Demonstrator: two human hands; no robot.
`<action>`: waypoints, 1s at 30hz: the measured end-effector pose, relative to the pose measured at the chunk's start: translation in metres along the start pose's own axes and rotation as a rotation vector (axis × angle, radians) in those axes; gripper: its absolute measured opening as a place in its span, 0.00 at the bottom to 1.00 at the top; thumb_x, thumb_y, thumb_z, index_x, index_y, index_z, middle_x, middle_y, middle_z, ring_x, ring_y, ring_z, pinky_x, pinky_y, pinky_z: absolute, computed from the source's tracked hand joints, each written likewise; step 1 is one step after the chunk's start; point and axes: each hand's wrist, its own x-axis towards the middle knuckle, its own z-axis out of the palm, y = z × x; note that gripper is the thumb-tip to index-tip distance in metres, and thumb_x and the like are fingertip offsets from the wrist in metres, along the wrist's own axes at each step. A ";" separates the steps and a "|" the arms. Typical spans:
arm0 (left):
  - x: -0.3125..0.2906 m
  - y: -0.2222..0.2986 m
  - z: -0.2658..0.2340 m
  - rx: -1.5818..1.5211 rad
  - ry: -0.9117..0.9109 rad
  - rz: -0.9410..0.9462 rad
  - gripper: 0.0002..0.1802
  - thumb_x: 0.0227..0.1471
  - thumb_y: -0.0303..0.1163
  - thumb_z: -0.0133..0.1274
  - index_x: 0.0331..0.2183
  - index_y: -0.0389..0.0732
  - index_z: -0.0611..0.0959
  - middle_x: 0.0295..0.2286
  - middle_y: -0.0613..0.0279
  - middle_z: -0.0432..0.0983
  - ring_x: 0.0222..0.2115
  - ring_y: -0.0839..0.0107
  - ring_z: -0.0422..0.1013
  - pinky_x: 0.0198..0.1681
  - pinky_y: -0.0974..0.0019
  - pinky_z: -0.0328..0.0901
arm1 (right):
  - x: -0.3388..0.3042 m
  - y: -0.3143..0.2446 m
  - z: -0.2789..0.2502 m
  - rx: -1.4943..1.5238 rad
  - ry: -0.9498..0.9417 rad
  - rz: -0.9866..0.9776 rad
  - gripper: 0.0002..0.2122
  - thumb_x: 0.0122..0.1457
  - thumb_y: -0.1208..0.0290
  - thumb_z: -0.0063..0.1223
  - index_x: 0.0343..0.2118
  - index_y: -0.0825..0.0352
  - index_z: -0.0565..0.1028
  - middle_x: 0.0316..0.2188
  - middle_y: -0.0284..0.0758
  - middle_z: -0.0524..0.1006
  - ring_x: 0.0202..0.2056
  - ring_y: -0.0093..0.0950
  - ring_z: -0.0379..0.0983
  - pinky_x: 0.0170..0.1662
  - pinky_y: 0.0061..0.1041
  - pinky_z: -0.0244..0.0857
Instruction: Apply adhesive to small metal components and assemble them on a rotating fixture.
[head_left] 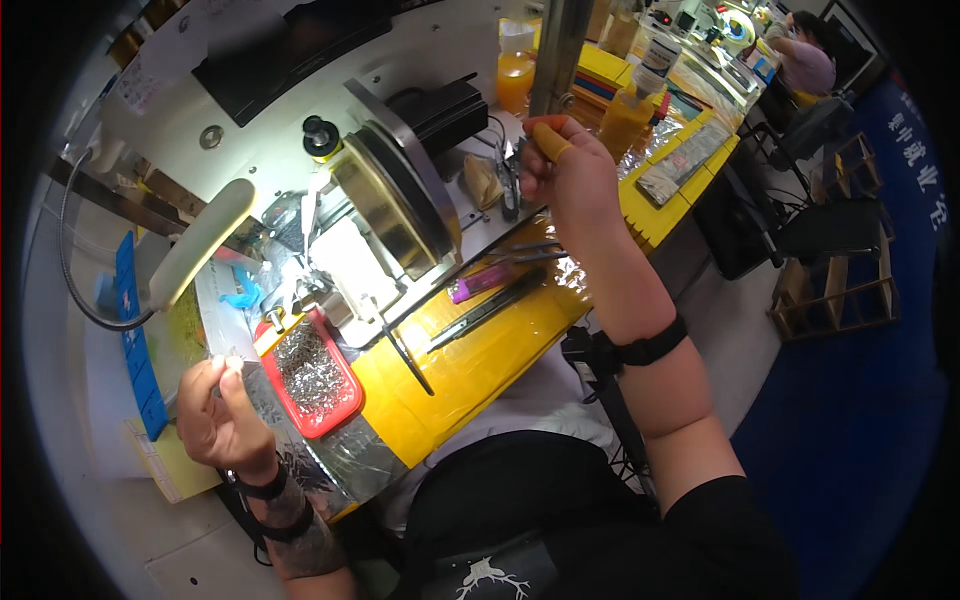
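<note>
My left hand (225, 420) is raised beside a red tray (346, 412), its thumb and index fingertip pinched together. Anything between those fingertips is too small to make out. The tray holds a heap of small shiny metal pieces (310, 370). My right hand (585, 185) is lifted near an upright metal post (556, 60), with a yellow cover (550, 143) on one finger. Its fingers are curled together, and what they hold, if anything, is hidden. Between my hands stands a bench machine (395, 200) with a brightly lit white work area (350, 265).
Tweezers (490, 315), a purple-ended tool (480, 283) and a dark rod (405, 360) lie on the yellow bench top (440, 420). A lamp (205, 245) on a bent hose stands left. Bottles of orange liquid (627, 115) stand at the far right; another person (805, 65) sits beyond.
</note>
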 end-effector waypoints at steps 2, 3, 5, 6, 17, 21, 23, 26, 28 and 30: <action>0.018 0.032 -0.005 -0.102 -0.126 0.055 0.07 0.59 0.23 0.60 0.37 0.28 0.85 0.30 0.51 0.81 0.30 0.66 0.76 0.37 0.66 0.71 | -0.004 0.000 0.003 -0.263 -0.010 -0.047 0.06 0.72 0.69 0.49 0.42 0.65 0.76 0.22 0.27 0.70 0.21 0.17 0.65 0.26 0.21 0.60; 0.029 0.047 0.003 -0.099 -0.196 0.093 0.07 0.57 0.22 0.61 0.37 0.29 0.85 0.29 0.52 0.81 0.29 0.66 0.76 0.35 0.66 0.70 | -0.001 -0.003 -0.007 -0.344 -0.037 -0.083 0.07 0.71 0.70 0.49 0.40 0.66 0.77 0.22 0.28 0.71 0.22 0.18 0.66 0.27 0.22 0.61; 0.046 0.072 0.022 -0.085 -0.351 0.156 0.07 0.52 0.22 0.63 0.36 0.31 0.86 0.26 0.54 0.80 0.27 0.66 0.76 0.33 0.66 0.69 | 0.004 -0.001 -0.014 -0.507 -0.049 -0.212 0.08 0.69 0.71 0.51 0.37 0.68 0.79 0.21 0.30 0.73 0.23 0.20 0.67 0.29 0.24 0.62; 0.047 0.082 0.034 -0.093 -0.390 0.107 0.09 0.49 0.21 0.64 0.36 0.32 0.86 0.25 0.55 0.80 0.26 0.66 0.76 0.32 0.67 0.69 | 0.007 0.001 -0.016 -0.598 -0.032 -0.310 0.08 0.68 0.72 0.51 0.35 0.69 0.79 0.21 0.31 0.73 0.23 0.21 0.67 0.29 0.24 0.62; 0.026 0.102 0.109 -0.273 -0.546 -0.297 0.53 0.45 0.28 0.71 0.68 0.29 0.62 0.53 0.44 0.69 0.41 0.63 0.70 0.41 0.65 0.70 | -0.020 0.007 0.014 -0.339 -0.300 -0.055 0.11 0.69 0.77 0.47 0.44 0.75 0.82 0.32 0.33 0.83 0.35 0.24 0.81 0.40 0.22 0.73; 0.025 0.093 0.122 -0.335 -0.613 -0.398 0.47 0.53 0.26 0.68 0.68 0.33 0.63 0.52 0.55 0.74 0.39 0.75 0.71 0.35 0.72 0.72 | -0.017 -0.002 0.028 -0.440 -0.497 0.018 0.14 0.68 0.76 0.50 0.50 0.73 0.82 0.37 0.34 0.84 0.40 0.23 0.79 0.44 0.22 0.71; 0.030 0.092 0.125 -0.377 -0.627 -0.475 0.43 0.54 0.26 0.67 0.66 0.33 0.65 0.50 0.56 0.75 0.37 0.77 0.72 0.33 0.73 0.71 | -0.011 -0.004 0.040 -0.441 -0.558 0.026 0.14 0.66 0.75 0.52 0.50 0.72 0.83 0.35 0.33 0.84 0.38 0.22 0.78 0.44 0.22 0.70; 0.037 0.093 0.142 -0.737 -0.511 -0.629 0.34 0.56 0.25 0.65 0.60 0.32 0.70 0.42 0.61 0.79 0.29 0.83 0.73 0.31 0.76 0.68 | 0.017 -0.007 0.038 -0.563 -0.674 0.094 0.14 0.64 0.71 0.57 0.48 0.70 0.84 0.35 0.32 0.84 0.38 0.20 0.77 0.44 0.21 0.69; 0.044 0.093 0.143 -0.925 -0.531 -0.793 0.31 0.58 0.26 0.64 0.60 0.34 0.71 0.37 0.64 0.81 0.29 0.83 0.73 0.32 0.76 0.69 | 0.017 -0.009 0.041 -0.553 -0.709 0.151 0.14 0.63 0.71 0.58 0.48 0.70 0.85 0.35 0.33 0.84 0.38 0.21 0.78 0.44 0.22 0.70; 0.050 0.089 0.143 -0.932 -0.551 -0.824 0.28 0.59 0.29 0.64 0.57 0.35 0.74 0.36 0.64 0.82 0.31 0.82 0.75 0.34 0.75 0.71 | 0.016 -0.015 0.049 -0.499 -0.710 0.202 0.14 0.62 0.71 0.58 0.47 0.71 0.84 0.37 0.36 0.85 0.39 0.24 0.80 0.46 0.25 0.72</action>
